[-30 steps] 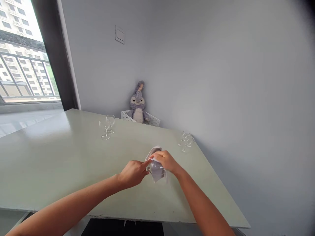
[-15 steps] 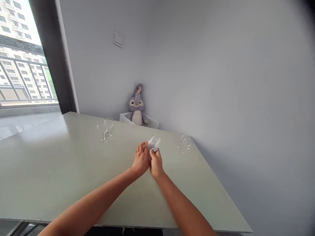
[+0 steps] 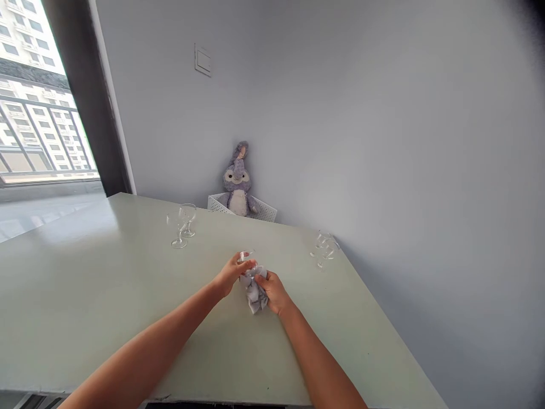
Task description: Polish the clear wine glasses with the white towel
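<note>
My left hand (image 3: 232,273) is closed around the bowl of a clear stemmed glass (image 3: 246,254) over the middle of the table. A crumpled pale grey cloth (image 3: 255,294) hangs from my right hand (image 3: 273,288), whose fingers pinch it against the lower part of the glass. The cloth and fingers hide the stem and foot. To the left, two clear stemmed glasses (image 3: 179,243) stand upright close together. On the right are more clear glasses (image 3: 326,248), their outlines faint against the tabletop.
The pale green table (image 3: 106,318) reaches to the grey wall (image 3: 383,142). Behind its far edge a plush toy (image 3: 237,184) sits in a white perforated basket (image 3: 268,213). At the left is a window (image 3: 42,130) with a railing outside.
My hands have come slightly nearer to me and apart. My left hand has shifted from beside the cloth to the glass's bowl, and the glass has tilted leftward. More of the cloth shows below.
</note>
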Demonstrator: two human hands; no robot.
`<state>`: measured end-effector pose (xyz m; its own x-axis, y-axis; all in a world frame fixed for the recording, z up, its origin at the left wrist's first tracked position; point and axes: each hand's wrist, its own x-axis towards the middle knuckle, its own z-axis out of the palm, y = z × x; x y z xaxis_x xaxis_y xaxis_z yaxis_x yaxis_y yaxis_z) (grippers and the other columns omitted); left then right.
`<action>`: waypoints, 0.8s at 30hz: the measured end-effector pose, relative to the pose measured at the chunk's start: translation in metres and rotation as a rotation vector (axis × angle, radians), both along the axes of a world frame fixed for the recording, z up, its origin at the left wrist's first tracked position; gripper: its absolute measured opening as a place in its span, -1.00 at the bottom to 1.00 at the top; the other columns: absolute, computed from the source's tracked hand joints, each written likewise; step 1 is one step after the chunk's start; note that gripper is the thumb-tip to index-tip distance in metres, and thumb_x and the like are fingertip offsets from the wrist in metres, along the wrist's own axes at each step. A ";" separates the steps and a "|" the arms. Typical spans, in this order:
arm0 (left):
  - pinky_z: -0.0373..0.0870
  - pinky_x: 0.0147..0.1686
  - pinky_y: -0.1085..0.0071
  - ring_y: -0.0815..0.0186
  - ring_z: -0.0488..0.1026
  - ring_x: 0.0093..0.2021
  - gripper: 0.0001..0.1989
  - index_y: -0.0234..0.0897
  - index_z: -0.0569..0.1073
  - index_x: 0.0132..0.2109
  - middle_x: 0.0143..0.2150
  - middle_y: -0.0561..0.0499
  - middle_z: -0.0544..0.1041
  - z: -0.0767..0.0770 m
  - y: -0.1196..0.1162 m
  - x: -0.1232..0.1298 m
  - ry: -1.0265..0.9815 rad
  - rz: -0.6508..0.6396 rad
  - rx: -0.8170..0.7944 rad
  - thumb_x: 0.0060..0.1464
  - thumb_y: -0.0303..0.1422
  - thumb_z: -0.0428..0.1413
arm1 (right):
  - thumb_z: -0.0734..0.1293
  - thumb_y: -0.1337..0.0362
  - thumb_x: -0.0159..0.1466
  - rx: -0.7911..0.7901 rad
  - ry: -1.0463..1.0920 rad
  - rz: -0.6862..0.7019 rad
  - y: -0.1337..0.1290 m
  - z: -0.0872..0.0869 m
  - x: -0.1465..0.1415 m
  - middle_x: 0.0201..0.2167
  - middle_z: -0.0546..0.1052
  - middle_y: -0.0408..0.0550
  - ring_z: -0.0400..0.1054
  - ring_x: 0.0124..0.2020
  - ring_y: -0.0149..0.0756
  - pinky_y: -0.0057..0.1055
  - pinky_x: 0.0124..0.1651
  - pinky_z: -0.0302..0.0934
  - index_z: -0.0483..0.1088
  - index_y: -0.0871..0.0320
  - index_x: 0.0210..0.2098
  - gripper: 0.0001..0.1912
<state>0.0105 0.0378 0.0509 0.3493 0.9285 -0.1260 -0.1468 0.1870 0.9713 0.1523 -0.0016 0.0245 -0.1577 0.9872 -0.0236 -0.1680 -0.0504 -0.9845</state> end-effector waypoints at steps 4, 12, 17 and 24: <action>0.29 -0.24 0.39 0.27 0.42 -0.18 -0.42 -0.28 0.25 -0.02 -0.25 -0.05 0.48 -0.004 -0.005 0.001 -0.059 0.079 -0.052 -0.17 -0.12 0.20 | 0.22 0.15 0.19 0.288 -0.558 -0.237 -0.007 -0.003 -0.005 -0.32 0.49 -0.03 0.36 -0.33 -0.29 -0.37 -0.28 0.24 0.35 0.17 -0.13 -0.69; 0.37 -0.26 0.39 0.32 0.45 -0.23 -0.42 -0.23 0.19 -0.02 -0.23 -0.02 0.44 0.002 -0.003 -0.009 -0.177 0.312 -0.098 -0.17 -0.19 0.23 | 0.20 0.13 0.21 0.960 -1.279 -0.205 -0.031 -0.001 -0.025 0.00 0.33 0.24 0.17 0.04 0.02 -0.04 -0.01 0.15 0.26 0.28 0.04 -0.53; 0.43 -0.26 0.31 0.33 0.48 -0.31 -0.46 -0.22 0.17 -0.07 -0.25 -0.01 0.43 -0.001 0.006 -0.014 -0.356 0.386 -0.099 -0.16 -0.26 0.24 | 0.16 0.40 0.22 1.127 -1.270 -0.143 -0.029 -0.007 -0.027 -0.30 0.48 0.03 0.23 -0.04 -0.06 -0.02 0.11 0.04 0.41 0.13 -0.12 -0.71; 0.41 -0.19 0.32 0.28 0.48 -0.20 -0.53 -0.19 0.16 -0.06 -0.11 -0.06 0.42 0.001 0.002 -0.012 -0.425 0.284 0.005 -0.08 -0.22 0.18 | 0.19 0.37 0.20 0.786 -0.964 -0.312 -0.019 -0.001 -0.010 0.04 0.31 0.06 0.12 0.09 -0.08 -0.08 0.06 0.11 0.13 0.08 0.15 -0.48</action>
